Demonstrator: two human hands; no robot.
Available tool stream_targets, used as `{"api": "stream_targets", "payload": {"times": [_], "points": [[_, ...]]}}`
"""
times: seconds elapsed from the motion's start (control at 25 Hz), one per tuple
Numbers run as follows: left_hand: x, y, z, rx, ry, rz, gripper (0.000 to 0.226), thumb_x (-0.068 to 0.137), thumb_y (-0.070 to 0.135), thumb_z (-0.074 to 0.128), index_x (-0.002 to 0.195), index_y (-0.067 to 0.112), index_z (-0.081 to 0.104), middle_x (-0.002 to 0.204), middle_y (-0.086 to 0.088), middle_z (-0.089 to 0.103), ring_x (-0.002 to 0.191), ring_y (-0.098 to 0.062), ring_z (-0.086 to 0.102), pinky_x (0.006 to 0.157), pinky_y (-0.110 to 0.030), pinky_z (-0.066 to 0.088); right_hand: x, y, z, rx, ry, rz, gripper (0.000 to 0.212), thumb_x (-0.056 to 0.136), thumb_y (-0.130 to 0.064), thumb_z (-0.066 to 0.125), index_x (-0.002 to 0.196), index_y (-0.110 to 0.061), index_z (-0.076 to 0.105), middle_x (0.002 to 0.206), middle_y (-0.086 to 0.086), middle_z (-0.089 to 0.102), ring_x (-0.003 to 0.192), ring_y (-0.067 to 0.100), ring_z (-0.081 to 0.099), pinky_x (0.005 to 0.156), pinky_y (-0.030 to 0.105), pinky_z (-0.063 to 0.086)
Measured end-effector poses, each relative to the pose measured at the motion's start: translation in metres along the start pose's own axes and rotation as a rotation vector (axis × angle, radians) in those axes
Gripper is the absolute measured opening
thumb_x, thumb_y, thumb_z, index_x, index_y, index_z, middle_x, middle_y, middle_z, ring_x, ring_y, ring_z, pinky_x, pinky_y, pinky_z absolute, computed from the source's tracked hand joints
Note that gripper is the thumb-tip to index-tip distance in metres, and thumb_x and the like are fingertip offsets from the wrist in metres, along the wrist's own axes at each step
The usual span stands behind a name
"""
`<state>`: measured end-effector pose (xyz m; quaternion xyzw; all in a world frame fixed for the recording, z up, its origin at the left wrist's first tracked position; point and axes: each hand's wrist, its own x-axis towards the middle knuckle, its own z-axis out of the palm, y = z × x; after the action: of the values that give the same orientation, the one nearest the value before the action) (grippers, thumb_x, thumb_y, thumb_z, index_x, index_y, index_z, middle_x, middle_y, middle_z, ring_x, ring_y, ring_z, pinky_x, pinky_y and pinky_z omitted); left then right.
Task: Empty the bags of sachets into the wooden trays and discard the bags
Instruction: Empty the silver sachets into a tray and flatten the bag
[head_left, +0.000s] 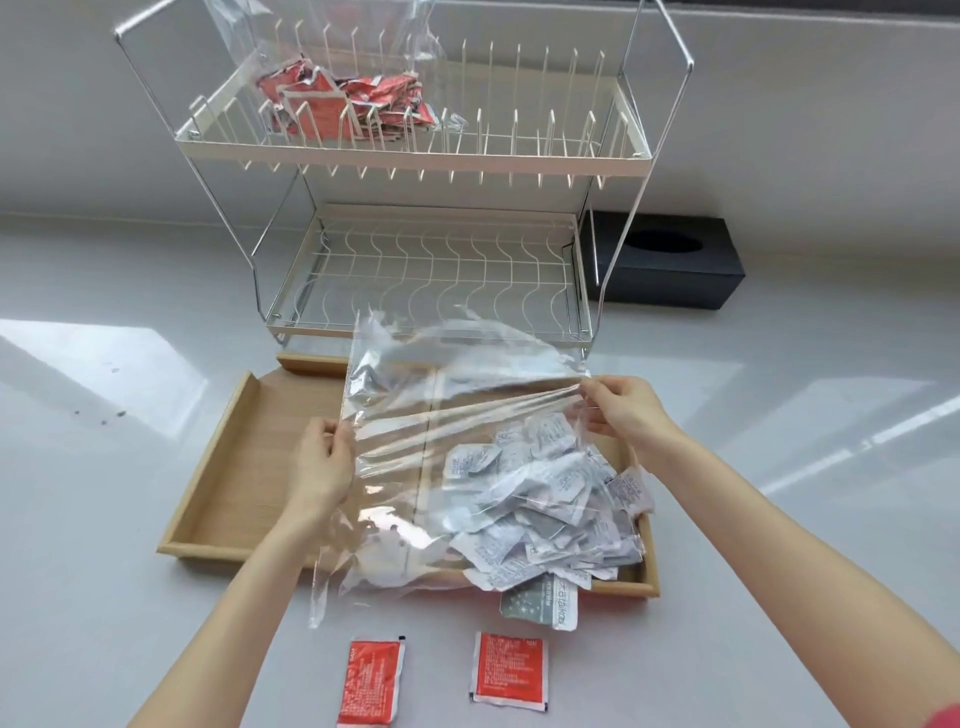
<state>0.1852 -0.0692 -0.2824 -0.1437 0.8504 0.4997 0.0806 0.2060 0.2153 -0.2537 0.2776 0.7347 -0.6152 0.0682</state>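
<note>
A clear plastic bag (415, 395) is stretched over the wooden tray (218, 467). My left hand (319, 465) pinches its left edge and my right hand (626, 402) pinches its right edge. Several white sachets (540, 509) are piled in the bag's lower right part, over the tray's right half. One grey-green sachet (540, 605) lies over the tray's front rim. The tray's left half is bare wood. A second clear bag (332, 62) with red sachets (353, 98) rests on the top shelf of the wire rack.
Two red sachets (371, 680) (509, 667) lie on the white counter in front of the tray. The two-tier wire rack (415, 156) stands behind the tray. A black box (665, 260) with a round hole sits at the back right.
</note>
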Motion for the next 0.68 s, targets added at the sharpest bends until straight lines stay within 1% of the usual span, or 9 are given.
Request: {"api": "stream_targets", "payload": {"times": [0.08,0.16,0.2,0.24,0.36,0.4,0.48,0.6,0.68], "points": [[0.0,0.003,-0.002,-0.002,0.022,0.044,0.026,0.095,0.025,0.037,0.069,0.024,0.037,0.055,-0.002,0.043,0.049,-0.021,0.036,0.046,-0.031,0.028,0.0,-0.003,0.001,-0.018,0.048,-0.032,0.019,0.095,-0.019,0.043,0.091,-0.011,0.06,0.083,0.004,0.064,0.056,0.001,0.066,0.05,0.015,0.053],[0.002,0.002,-0.003,-0.017,0.058,0.086,0.025,0.094,0.029,0.036,0.069,0.028,0.037,0.055,-0.002,0.043,0.054,-0.023,0.038,0.052,-0.038,0.032,-0.003,-0.009,0.004,0.011,0.045,-0.003,0.023,0.096,-0.024,0.041,0.101,-0.009,0.057,0.091,0.008,0.064,0.07,0.012,0.068,0.059,0.022,0.056],[0.002,0.001,-0.005,-0.028,0.075,0.097,0.024,0.093,0.031,0.035,0.069,0.031,0.037,0.055,-0.002,0.043,0.054,-0.024,0.039,0.054,-0.041,0.033,-0.005,-0.011,0.005,0.015,0.011,0.033,0.025,0.096,-0.028,0.042,0.104,-0.009,0.055,0.092,0.009,0.065,0.076,0.017,0.067,0.062,0.023,0.056],[0.002,-0.001,-0.006,-0.039,0.095,0.115,0.023,0.092,0.033,0.035,0.069,0.033,0.038,0.055,-0.001,0.042,0.055,-0.024,0.039,0.056,-0.043,0.034,-0.007,-0.012,0.006,0.01,-0.039,0.068,0.025,0.095,-0.032,0.043,0.102,-0.01,0.053,0.089,0.008,0.065,0.077,0.018,0.066,0.059,0.021,0.056],[-0.003,-0.004,-0.012,-0.007,0.141,0.145,0.021,0.087,0.043,0.033,0.068,0.044,0.041,0.058,0.001,0.041,0.059,-0.023,0.041,0.058,-0.044,0.035,-0.016,-0.009,0.006,0.037,-0.146,0.144,0.022,0.091,-0.031,0.051,0.086,-0.009,0.052,0.067,0.001,0.063,0.059,0.008,0.062,0.043,0.013,0.05],[-0.003,-0.006,-0.013,0.027,0.151,0.171,0.021,0.087,0.045,0.033,0.068,0.045,0.041,0.058,0.001,0.042,0.058,-0.023,0.041,0.059,-0.045,0.037,-0.018,-0.006,0.005,0.02,-0.157,0.158,0.019,0.09,-0.027,0.053,0.085,-0.009,0.055,0.069,0.001,0.063,0.06,0.008,0.062,0.043,0.013,0.051],[-0.006,-0.006,-0.015,0.053,0.158,0.218,0.02,0.087,0.046,0.032,0.068,0.043,0.041,0.058,0.0,0.042,0.056,-0.024,0.042,0.057,-0.047,0.038,-0.02,-0.001,0.004,0.018,-0.159,0.151,0.014,0.09,-0.019,0.054,0.089,-0.006,0.059,0.078,0.005,0.063,0.067,0.01,0.064,0.049,0.014,0.054],[-0.01,0.002,-0.016,0.036,0.19,0.253,0.018,0.09,0.04,0.033,0.074,0.035,0.04,0.06,-0.002,0.045,0.059,-0.029,0.046,0.058,-0.053,0.043,-0.021,-0.005,0.003,0.084,-0.109,0.076,0.011,0.09,-0.015,0.054,0.089,-0.006,0.06,0.077,0.005,0.066,0.057,0.005,0.068,0.048,0.014,0.052],[-0.011,0.007,-0.018,0.051,0.227,0.251,0.016,0.094,0.03,0.035,0.084,0.019,0.042,0.064,-0.008,0.052,0.064,-0.035,0.055,0.066,-0.052,0.047,-0.022,-0.009,0.002,0.058,-0.061,0.016,0.009,0.088,-0.018,0.057,0.085,-0.01,0.06,0.073,0.003,0.065,0.057,0.008,0.063,0.049,0.012,0.05]]}}
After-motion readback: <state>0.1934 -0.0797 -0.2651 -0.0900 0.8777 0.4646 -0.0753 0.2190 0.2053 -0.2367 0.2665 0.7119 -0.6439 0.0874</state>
